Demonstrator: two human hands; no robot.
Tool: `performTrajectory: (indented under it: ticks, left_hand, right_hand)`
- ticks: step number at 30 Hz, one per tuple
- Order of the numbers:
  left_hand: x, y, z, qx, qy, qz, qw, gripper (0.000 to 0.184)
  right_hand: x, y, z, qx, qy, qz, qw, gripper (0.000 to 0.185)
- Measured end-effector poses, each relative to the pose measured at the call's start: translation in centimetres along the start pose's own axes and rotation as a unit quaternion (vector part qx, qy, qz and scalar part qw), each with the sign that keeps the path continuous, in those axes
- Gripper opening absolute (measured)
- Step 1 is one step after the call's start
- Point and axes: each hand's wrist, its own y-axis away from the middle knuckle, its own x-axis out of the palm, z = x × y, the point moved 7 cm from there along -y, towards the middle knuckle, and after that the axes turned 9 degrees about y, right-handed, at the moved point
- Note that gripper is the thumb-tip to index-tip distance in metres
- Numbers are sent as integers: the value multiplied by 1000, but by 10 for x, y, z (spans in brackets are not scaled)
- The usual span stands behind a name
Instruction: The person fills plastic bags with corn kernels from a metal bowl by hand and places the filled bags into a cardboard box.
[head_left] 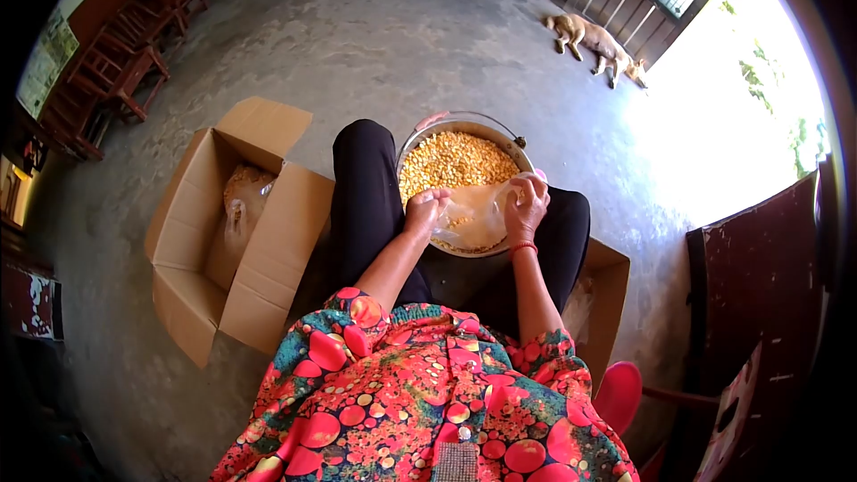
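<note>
Between my knees stands a metal bucket [407,145] filled with yellow corn kernels [460,157]. Over its near half I hold a clear plastic bag [482,210], with some kernels showing in or through it. My left hand [428,208] is closed on the bag's left edge. On the opposite edge, my right hand [527,207] pinches the plastic, its wrist circled by a red band. Parts of the fingertips are hidden by the bag and the hands themselves.
An open cardboard box [187,241] on the left contains a filled plastic bag [245,201]. Another cardboard box [611,290] stands by my right leg. A dog [594,40] lies near the bright doorway. Wooden chairs [125,62] line the left wall. Dark red furniture [754,277] stands right.
</note>
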Motion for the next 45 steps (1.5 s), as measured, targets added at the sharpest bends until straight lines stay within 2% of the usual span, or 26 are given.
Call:
performTrajectory:
  ticks: [4, 6, 7, 11, 12, 14, 16, 20, 22, 23, 24, 25, 27, 30, 31, 32, 33, 34, 36, 37, 38, 40, 41, 42, 44, 45]
  left_hand:
    - [3, 1, -2, 45, -74, -22, 996, 23]
    - [8, 2, -4, 89, -165, 4, 982, 34]
    - [10, 0, -3, 93, -212, 24, 973, 38]
    - [7, -5, 15, 71, -235, 35, 969, 38]
    - [7, -5, 16, 71, -235, 35, 969, 38]
    - [7, -2, 13, 63, -220, 32, 973, 35]
    - [9, 4, 7, 39, -197, 21, 979, 34]
    - [2, 0, 12, 17, -189, -3, 982, 31]
    - [1, -2, 13, 4, -191, -2, 982, 31]
    - [2, -4, 15, 18, -196, 15, 980, 30]
    - [5, -6, 16, 33, -199, 34, 979, 30]
    - [8, 0, 9, 43, -221, 3, 974, 29]
    - [8, -1, 13, 55, -221, 41, 973, 28]
    - [1, -8, 29, 32, -268, 76, 960, 21]
    - [-4, -9, 28, 43, -318, 50, 946, 22]
    - [-8, -10, 25, 55, -368, 24, 928, 23]
    - [-5, -10, 27, -11, -376, 71, 924, 29]
    - [-3, -6, 23, -13, -378, 72, 923, 29]
    - [4, 1, 4, 77, -413, 33, 907, 31]
    - [-3, -5, 9, 158, -380, 5, 911, 26]
    - [-4, -8, 16, 156, -383, 7, 910, 26]
    - [0, -8, 20, 70, -285, 23, 956, 26]
    - [5, -8, 19, 97, -283, 44, 953, 25]
    - [10, -6, 18, 103, -265, 52, 957, 24]
    - [13, -4, 21, 55, -215, 68, 973, 24]
    - [13, -4, 22, 53, -223, 71, 971, 24]
  right_hand:
    - [-2, 4, 11, -7, 47, 20, 999, 28]
    - [-6, 4, 20, -29, 55, 28, 998, 35]
    - [-10, 3, 27, -45, 71, 32, 996, 38]
    - [-10, -4, 47, -94, 61, 62, 992, 49]
    - [5, -1, 39, -101, 94, 105, 985, 50]
    - [47, 16, 2, -29, 158, 263, 951, 42]
    - [88, 48, -36, 19, 224, 532, 816, 35]
    - [99, 72, -58, 13, 231, 571, 787, 26]
    - [66, 37, -34, 24, 158, 282, 946, 24]
    - [60, 31, -25, -7, 122, 243, 962, 20]
    - [54, 29, -19, -3, 124, 241, 963, 20]
    - [47, 25, -1, -46, 72, 240, 967, 24]
    - [48, 34, 15, -122, -7, 275, 954, 35]
    - [83, 82, -10, -211, 112, 422, 874, 43]
    - [85, 82, -10, -210, 112, 420, 876, 43]
    - [94, 87, -17, -191, 152, 476, 845, 44]
    - [102, 93, -25, -171, 189, 529, 809, 44]
    - [109, 93, -28, -169, 187, 530, 810, 44]
    - [113, 83, -41, -70, 142, 521, 839, 37]
    - [98, 72, -43, -44, 81, 449, 889, 24]
    - [95, 69, -45, -39, 80, 449, 889, 24]
    - [92, 51, -51, 93, -37, 405, 909, 22]
    - [105, 54, -59, 145, -150, 426, 880, 21]
    - [104, 50, -56, 151, -155, 421, 881, 21]
    - [104, 51, -53, 284, -348, 401, 798, 21]
    - [100, 47, -51, 296, -341, 387, 804, 21]
